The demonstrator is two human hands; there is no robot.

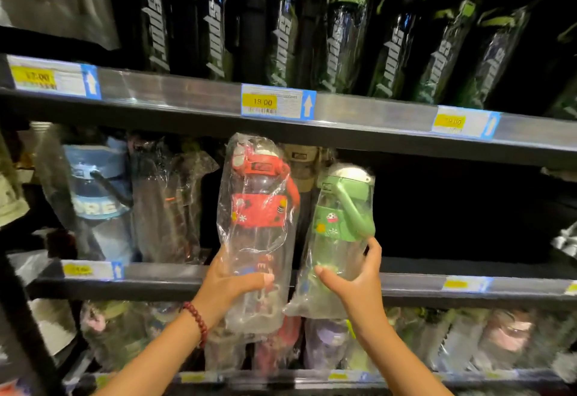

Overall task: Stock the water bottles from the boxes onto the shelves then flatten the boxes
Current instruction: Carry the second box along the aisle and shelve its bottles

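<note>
A dark metal shop shelving unit fills the view, its rails carrying blue-edged price tags with yellow patches. On the top shelf stands a row of tall black bottles with green straps in clear wrap, leaning slightly. On the middle shelf, to the left, sit a blue-lidded clear bottle in plastic wrap and a dark wrapped bottle just beside it; the right part of that shelf is dark. The lower shelf holds more wrapped bottles, blurred.

In front of the middle shelf, the left hand grips the lower part of a clear water bottle with a red lid and red band, sealed in a plastic bag, held upright. Just to its right, the right hand grips the lower part of a clear water bottle with a green lid and green band in a plastic bag, tilted slightly. A dark red bead bracelet circles the left wrist.
</note>
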